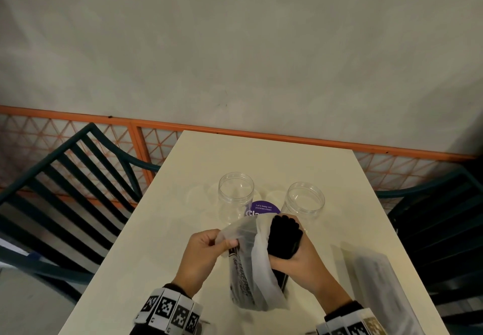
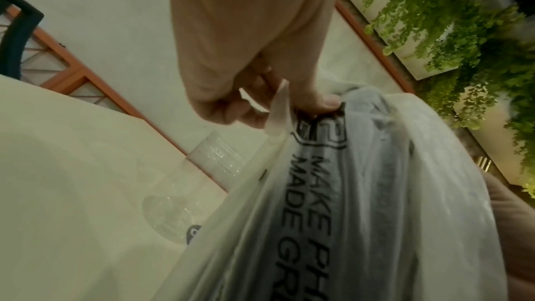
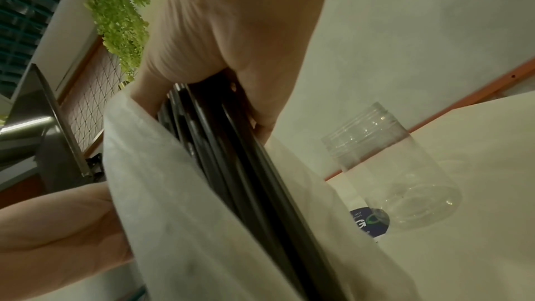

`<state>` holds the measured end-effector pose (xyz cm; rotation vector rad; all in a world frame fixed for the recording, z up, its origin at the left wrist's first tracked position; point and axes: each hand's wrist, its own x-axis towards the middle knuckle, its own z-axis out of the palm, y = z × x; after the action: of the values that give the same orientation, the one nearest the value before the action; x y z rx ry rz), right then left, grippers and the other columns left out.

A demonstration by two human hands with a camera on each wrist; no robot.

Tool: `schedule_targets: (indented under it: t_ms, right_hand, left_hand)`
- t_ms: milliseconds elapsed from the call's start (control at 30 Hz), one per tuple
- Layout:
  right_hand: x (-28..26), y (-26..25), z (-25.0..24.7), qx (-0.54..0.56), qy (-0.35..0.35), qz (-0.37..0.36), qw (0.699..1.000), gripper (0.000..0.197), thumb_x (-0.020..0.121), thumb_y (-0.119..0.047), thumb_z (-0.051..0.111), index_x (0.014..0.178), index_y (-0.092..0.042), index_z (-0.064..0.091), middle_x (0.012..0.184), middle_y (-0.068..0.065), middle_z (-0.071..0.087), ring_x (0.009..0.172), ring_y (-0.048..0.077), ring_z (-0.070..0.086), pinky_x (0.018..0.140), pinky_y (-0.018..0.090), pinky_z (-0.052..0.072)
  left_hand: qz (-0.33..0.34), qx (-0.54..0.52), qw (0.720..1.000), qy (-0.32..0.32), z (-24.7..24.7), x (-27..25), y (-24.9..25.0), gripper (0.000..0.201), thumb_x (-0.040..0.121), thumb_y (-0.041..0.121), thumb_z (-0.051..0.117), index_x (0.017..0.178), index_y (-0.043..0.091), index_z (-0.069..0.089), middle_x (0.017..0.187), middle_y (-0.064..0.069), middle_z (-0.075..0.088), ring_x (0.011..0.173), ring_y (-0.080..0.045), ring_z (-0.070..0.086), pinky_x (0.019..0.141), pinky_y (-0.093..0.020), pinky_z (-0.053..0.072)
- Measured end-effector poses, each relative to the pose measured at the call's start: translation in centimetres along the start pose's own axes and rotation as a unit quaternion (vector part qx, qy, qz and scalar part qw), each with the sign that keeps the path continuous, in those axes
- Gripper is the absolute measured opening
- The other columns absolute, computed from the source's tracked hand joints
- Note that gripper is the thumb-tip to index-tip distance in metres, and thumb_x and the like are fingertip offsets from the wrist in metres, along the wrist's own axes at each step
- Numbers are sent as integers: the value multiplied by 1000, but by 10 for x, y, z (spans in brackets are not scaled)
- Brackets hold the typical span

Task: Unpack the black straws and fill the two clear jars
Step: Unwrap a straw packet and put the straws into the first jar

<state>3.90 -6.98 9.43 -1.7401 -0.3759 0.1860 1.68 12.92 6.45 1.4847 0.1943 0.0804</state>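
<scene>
Head view shows, nearest, the plastic bag (image 1: pixel 251 280) standing on the worktop (image 1: pixel 146 243), its printed side pinched at the top edge by the left hand (image 1: pixel 206 251). The right hand (image 1: pixel 300 259) is wrapped round a thick bundle of black straws (image 1: pixel 285 238), half drawn out of the bag's mouth, the lower ends hidden inside the film. If the left pinch slips, the bag will likely ride up with the bundle instead of peeling off. The straws are smooth and loosely packed; a slack grip could let the inner ones slide out and scatter. Beyond the hands stand the two clear jars, left jar (image 1: pixel 236 196) and right jar (image 1: pixel 304 200), open-mouthed and empty, with a purple sticker (image 1: pixel 262 210) between them. They look light, so a bundle swung in at an angle could tip one. Another flat packet (image 1: pixel 373 280) lies off to the right.
</scene>
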Motion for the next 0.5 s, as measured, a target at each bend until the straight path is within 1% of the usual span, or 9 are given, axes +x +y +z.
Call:
schedule_targets:
  t_ms: [33, 100, 200, 233, 300, 367, 400, 433, 500]
  right_hand:
    - [0, -1, 0, 0, 0, -2, 1000, 68, 50, -33, 79, 110, -33, 47, 102, -21, 60, 100, -12, 55, 77, 2, 44]
    - [0, -1, 1, -6, -5, -9, 1000, 67, 52, -26, 83, 108, -30, 47, 97, -28, 61, 100, -8, 56, 78, 4, 45]
    - [0, 0, 7, -16, 1, -11, 1000, 70, 51, -28, 85, 108, -29, 46, 100, -22, 61, 103, -3, 57, 81, 9, 47]
    - [-1, -1, 8, -16, 7, -8, 1000, 71, 51, -28, 86, 109, -30, 45, 102, -18, 61, 103, -4, 57, 81, 9, 47]
    - [-1, -1, 11, -18, 13, -3, 1000, 71, 55, -19, 87, 109, -32, 44, 104, -14, 60, 103, -7, 56, 80, 6, 47]
    - [-1, -3, 13, -23, 12, -7, 1000, 69, 58, -11, 87, 109, -31, 44, 105, -13, 60, 103, -8, 55, 79, 5, 46]
    - [-1, -3, 13, -25, 9, -11, 1000, 68, 59, -11, 86, 109, -31, 45, 105, -13, 61, 103, -8, 55, 80, 4, 45]
    - [-1, -2, 13, -29, 3, -14, 999, 68, 59, -12, 86, 110, -32, 45, 105, -13, 61, 105, -7, 55, 81, 4, 45]
    - [-1, -1, 15, -36, -11, -19, 999, 69, 59, -17, 86, 112, -36, 45, 108, -20, 61, 108, -6, 54, 82, 3, 43]
  left_hand:
    - [0, 3, 1000, 5, 0, 0, 0, 18, 69, 12, 73, 55, 6, 63, 57, -7, 58, 62, -19, 50, 63, -30, 40]
    - [-3, -14, 1000, -7, 0, -1, -3, 17, 82, 5, 61, 66, 3, 59, 56, -1, 57, 61, -18, 49, 62, -30, 39]
    - [-44, -67, 996, -36, 2, -5, -5, 16, 90, 4, 48, 92, -11, 55, 75, -11, 63, 71, -21, 57, 63, -25, 49]
    - [-59, -83, 994, -44, 3, -6, -5, 14, 89, 0, 46, 97, -6, 56, 81, -15, 64, 73, -22, 61, 63, -25, 50]
    - [-90, -123, 987, -49, 4, -8, 0, 26, 84, -4, 45, 104, 10, 56, 88, -17, 64, 73, -20, 62, 66, -27, 51]
    - [-106, -143, 981, -77, 1, -7, 4, 40, 80, 13, 47, 116, 28, 53, 102, -11, 69, 88, -23, 62, 78, -33, 49]
    - [-106, -128, 981, -102, 0, -7, 8, 39, 81, 24, 47, 119, 31, 54, 110, -6, 69, 97, -22, 62, 83, -34, 48]
    - [-101, -99, 982, -126, -1, -8, 11, 36, 86, 34, 45, 119, 28, 56, 113, -4, 68, 102, -19, 61, 84, -33, 48]
    - [-94, -54, 985, -132, 1, -8, 13, 40, 91, 42, 41, 110, 14, 62, 101, -8, 70, 92, -17, 63, 77, -26, 50]
